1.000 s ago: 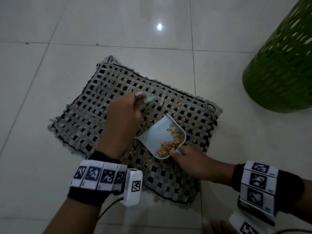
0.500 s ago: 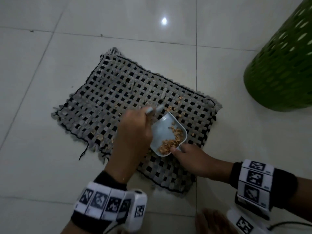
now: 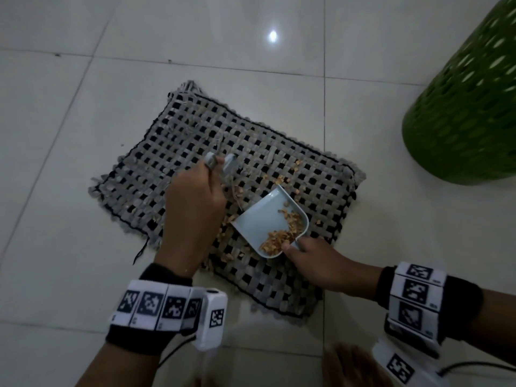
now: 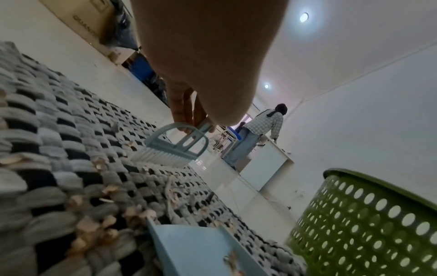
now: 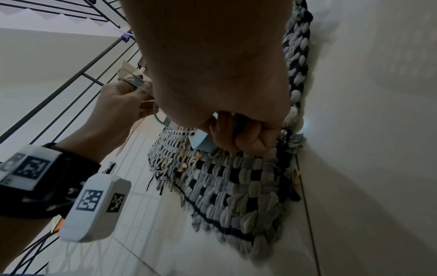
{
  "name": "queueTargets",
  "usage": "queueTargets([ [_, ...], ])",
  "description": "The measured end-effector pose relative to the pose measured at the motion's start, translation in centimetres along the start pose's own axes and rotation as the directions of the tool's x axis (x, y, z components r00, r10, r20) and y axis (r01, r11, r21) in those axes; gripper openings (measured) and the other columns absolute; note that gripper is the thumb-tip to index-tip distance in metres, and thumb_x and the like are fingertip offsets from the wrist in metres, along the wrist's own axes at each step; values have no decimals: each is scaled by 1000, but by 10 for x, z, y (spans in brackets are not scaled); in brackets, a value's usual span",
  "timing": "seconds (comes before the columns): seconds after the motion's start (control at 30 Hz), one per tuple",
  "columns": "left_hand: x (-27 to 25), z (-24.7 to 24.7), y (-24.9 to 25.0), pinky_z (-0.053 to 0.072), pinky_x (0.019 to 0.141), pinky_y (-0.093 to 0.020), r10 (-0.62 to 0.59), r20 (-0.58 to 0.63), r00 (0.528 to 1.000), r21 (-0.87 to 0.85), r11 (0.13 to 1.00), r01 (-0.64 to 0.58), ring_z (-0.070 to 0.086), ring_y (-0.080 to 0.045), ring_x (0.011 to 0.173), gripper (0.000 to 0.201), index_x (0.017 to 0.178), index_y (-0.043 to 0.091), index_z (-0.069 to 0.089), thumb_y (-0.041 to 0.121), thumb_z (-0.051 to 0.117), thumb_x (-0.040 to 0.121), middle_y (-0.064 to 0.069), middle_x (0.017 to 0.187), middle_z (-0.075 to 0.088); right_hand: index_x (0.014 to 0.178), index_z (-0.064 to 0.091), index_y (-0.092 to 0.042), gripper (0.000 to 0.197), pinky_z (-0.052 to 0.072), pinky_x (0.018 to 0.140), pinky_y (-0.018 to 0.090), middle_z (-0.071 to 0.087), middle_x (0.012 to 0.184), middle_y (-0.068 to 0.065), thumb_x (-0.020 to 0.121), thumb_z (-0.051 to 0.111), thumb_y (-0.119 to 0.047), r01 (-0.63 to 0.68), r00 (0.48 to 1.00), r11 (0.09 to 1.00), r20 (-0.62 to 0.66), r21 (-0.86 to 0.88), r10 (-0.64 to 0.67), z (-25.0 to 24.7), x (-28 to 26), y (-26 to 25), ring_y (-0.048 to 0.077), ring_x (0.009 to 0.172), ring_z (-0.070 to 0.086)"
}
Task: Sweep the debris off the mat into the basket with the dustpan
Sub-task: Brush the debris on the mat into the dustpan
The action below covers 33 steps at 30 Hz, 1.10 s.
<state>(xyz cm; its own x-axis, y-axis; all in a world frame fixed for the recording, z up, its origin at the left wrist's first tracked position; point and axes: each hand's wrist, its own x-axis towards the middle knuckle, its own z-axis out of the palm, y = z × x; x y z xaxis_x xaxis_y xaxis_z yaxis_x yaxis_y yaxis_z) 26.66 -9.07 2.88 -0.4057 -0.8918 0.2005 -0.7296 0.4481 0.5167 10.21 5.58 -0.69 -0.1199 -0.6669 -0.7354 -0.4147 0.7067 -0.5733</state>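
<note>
Mid-sweep: left hand (image 3: 192,208) grips brush (image 4: 173,149), right hand (image 3: 315,256) grips dustpan (image 3: 268,219) (part-filled); next, brush remaining debris (image 3: 279,180) in.

Pale glossy floor tiles (image 3: 83,135) spread out on all sides of the left hand (image 3: 192,208) and the right hand (image 3: 315,261), with a bright spot of reflected light (image 3: 272,36) well ahead of both. In the left wrist view, far beyond the left hand's fingertips, a person in a checked shirt (image 4: 262,130) stood at a white counter (image 4: 267,168) under two round ceiling lights (image 4: 304,17). A cardboard box (image 4: 78,16) sat along the wall, far off beyond that hand. Dark metal bars (image 5: 71,78) rose beyond the left hand in the right wrist view.
</note>
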Motion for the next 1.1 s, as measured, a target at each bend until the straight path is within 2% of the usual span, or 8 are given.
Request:
queueTargets([
  [0.23,-18,11,11,16,42,-20,10,147,989,-27,1000,-6,31,-5,40,33,87,3,65,24,47,105,4,52,43,102,62,1,48,35,55,25,52,69,2,100,40,-41,7,1000,1000,-2,-3,-7,1,2,2,13,58,47],
  [0.4,-6,0,7,29,42,-16,-36,70,997,-87,995,42,41,-2,44,26,105,10,68,22,45,106,13,56,39,85,57,-9,39,34,53,25,49,65,1,101,39,-41,24,1000,1000,11,-19,-24,0,2,2,13,56,44],
  [0.5,1,7,3,29,43,-18,-14,87,996,-34,999,17,45,-5,49,31,108,8,67,25,42,107,3,63,54,93,61,-3,44,37,57,25,57,76,3,101,39,-40,23,1000,999,-2,-34,-23,-1,0,-1,12,63,49],
  [0.57,-4,15,7,37,44,-28,22,116,993,-38,999,-17,49,-14,52,32,106,7,68,26,41,106,-4,69,61,94,61,-2,45,39,59,26,60,82,6,101,39,-40,30,1000,999,-4,-41,-30,-1,0,-1,13,68,52],
  [0.7,-23,20,27,33,47,-24,98,190,977,-84,993,-83,46,-13,53,31,103,8,69,24,43,106,0,66,59,83,56,-7,40,36,57,26,55,77,8,102,39,-38,42,999,998,0,-37,-42,-1,-1,-1,16,68,50],
  [0.83,-8,9,11,26,41,-17,2,109,994,-115,993,11,39,-2,46,25,108,13,68,23,45,106,10,61,48,81,54,-7,40,35,56,26,54,77,9,102,39,-39,44,999,999,5,-25,-44,-1,-1,0,17,66,48],
  [0.93,1,7,5,23,44,-16,24,75,997,-63,998,-19,37,0,49,25,112,14,68,22,45,106,9,62,48,83,55,-6,41,35,56,26,53,77,9,101,39,-39,42,999,999,6,-16,-42,-1,0,1,17,66,48],
  [1.1,-17,19,21,24,45,-16,153,208,966,-84,987,-138,35,-1,49,34,103,10,70,26,41,104,9,61,45,106,60,2,47,39,61,27,59,81,9,101,38,-39,79,996,997,-28,-15,-79,3,-1,4,16,69,52],
])
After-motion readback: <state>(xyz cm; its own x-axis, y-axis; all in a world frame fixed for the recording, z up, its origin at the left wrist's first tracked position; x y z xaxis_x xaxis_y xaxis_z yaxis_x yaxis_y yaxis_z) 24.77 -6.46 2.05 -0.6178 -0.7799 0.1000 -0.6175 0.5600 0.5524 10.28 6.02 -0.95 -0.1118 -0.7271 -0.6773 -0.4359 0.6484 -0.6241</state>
